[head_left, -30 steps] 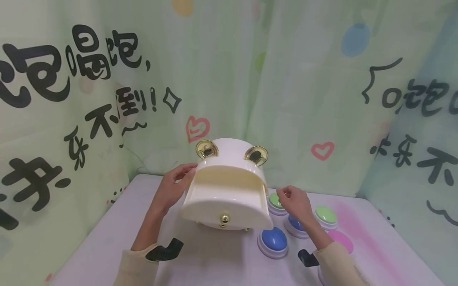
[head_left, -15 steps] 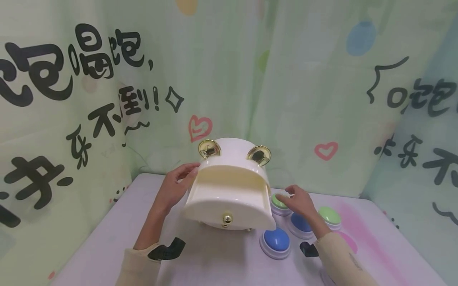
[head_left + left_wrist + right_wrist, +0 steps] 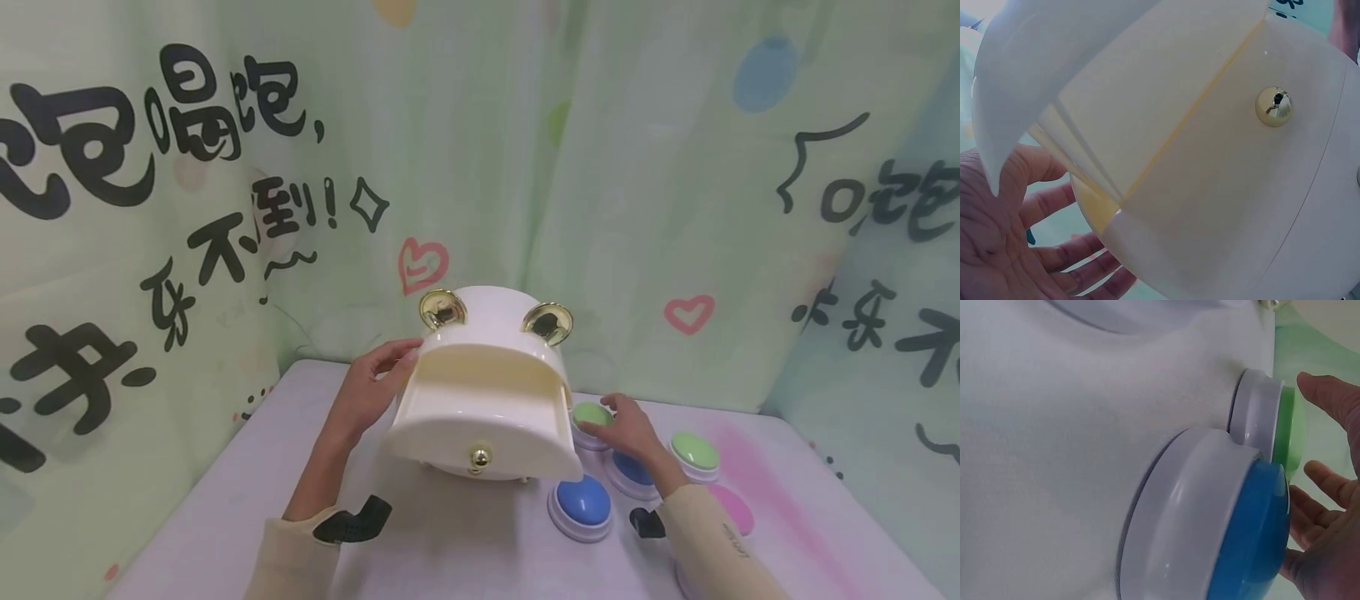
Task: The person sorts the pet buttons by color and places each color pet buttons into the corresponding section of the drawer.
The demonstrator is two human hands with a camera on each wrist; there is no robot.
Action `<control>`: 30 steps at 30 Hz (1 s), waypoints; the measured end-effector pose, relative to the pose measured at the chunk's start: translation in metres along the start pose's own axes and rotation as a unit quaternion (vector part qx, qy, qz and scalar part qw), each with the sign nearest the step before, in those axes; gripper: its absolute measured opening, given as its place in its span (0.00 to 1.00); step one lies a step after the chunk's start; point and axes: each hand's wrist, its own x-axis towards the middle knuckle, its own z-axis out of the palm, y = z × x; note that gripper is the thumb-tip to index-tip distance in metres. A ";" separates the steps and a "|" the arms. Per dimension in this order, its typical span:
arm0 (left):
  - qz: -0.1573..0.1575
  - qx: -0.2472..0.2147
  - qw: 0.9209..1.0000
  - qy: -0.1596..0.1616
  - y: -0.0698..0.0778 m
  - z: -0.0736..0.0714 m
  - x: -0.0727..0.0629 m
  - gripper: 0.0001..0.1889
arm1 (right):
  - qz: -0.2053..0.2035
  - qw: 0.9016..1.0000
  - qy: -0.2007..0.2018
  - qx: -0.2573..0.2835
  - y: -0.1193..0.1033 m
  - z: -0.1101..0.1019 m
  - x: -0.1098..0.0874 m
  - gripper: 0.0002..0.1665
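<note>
Left of the white box (image 3: pixel 480 431), the relaxed left hand (image 3: pixel 367 394) apparently touches it; right of it, the right hand (image 3: pixel 632 429) spreads over a green button (image 3: pixel 591 414).

On the table (image 3: pixel 442 554), the box (image 3: pixel 491 312) stands before the curtain (image 3: pixel 480 167), its drawer (image 3: pixel 438 439) out in front; the left hand (image 3: pixel 371 392) is at its left side, buttons (image 3: pixel 583 502) lie right, the right hand (image 3: pixel 628 429) over the farthest button (image 3: pixel 591 412)
</note>
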 end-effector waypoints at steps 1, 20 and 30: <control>0.000 0.001 1.000 0.000 0.000 0.000 0.001 0.20 | -0.002 1.000 0.000 -0.001 0.001 0.001 0.000 0.44; -0.005 0.005 1.000 0.006 0.003 0.001 -0.001 0.20 | 0.003 1.000 0.002 -0.014 0.012 0.018 0.005 0.50; -0.006 0.003 1.000 0.009 0.001 0.002 0.000 0.19 | -0.004 0.999 0.017 -0.031 0.012 0.019 0.000 0.49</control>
